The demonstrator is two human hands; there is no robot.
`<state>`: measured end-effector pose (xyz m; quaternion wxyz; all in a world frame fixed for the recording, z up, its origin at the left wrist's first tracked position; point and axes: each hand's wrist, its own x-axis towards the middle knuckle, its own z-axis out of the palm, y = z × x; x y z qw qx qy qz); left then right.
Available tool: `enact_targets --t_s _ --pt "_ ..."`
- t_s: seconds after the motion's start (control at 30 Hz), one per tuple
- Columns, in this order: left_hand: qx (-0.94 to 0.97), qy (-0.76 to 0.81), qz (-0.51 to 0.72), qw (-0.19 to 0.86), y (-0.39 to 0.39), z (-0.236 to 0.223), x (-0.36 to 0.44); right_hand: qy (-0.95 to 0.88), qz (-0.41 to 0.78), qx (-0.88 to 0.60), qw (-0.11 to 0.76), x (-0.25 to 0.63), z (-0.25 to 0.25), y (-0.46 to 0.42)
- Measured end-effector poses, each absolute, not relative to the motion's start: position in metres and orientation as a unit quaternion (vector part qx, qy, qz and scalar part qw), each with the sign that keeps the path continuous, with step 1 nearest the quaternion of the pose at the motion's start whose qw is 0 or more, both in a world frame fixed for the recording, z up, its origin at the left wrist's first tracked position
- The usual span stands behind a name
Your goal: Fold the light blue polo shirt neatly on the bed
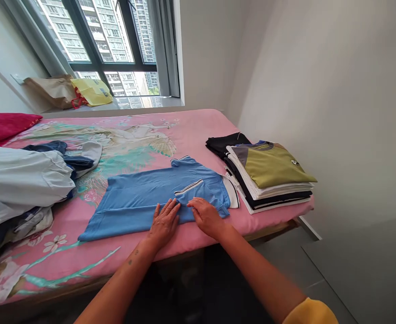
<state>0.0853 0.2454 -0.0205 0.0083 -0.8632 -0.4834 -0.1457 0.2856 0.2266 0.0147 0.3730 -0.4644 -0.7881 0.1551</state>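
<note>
A blue polo shirt (140, 189) lies on the bed with its near side folded inward, its white collar pointing right. One sleeve, edged in white and black, is laid back over the shirt's body. My left hand (166, 221) rests flat on the folded near part, fingers stretched out. Just right of it, my right hand (207, 217) touches the shirt by the folded sleeve, its fingers bent loosely and nothing visibly gripped.
A stack of folded shirts (275, 168) stands right of the polo, near the wall. Loose clothes (22, 184) are heaped at left on the pink bedsheet (198, 126). Behind them lies a red pillow (8, 123). Paper bags (51, 90) sit on the windowsill.
</note>
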Motion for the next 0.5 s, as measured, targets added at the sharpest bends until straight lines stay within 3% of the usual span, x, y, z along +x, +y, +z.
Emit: enact_targets --t_s 0.23,0.37,0.5 --pt "-0.778 -0.625 -0.072 -0.002 0.258 -0.031 0.009 -0.757 0.147 -0.620 0.142 0.284 -0.025 0.275" --pt "-0.708 -0.702 -0.078 0.001 0.261 -0.034 -0.046 -0.734 0.133 -0.657 0.110 0.284 -0.033 0.287" --pt "-0.747 -0.657 -0.103 0.015 0.244 -0.028 -0.079 -0.744 0.115 -0.643 0.140 0.282 -0.023 0.270"
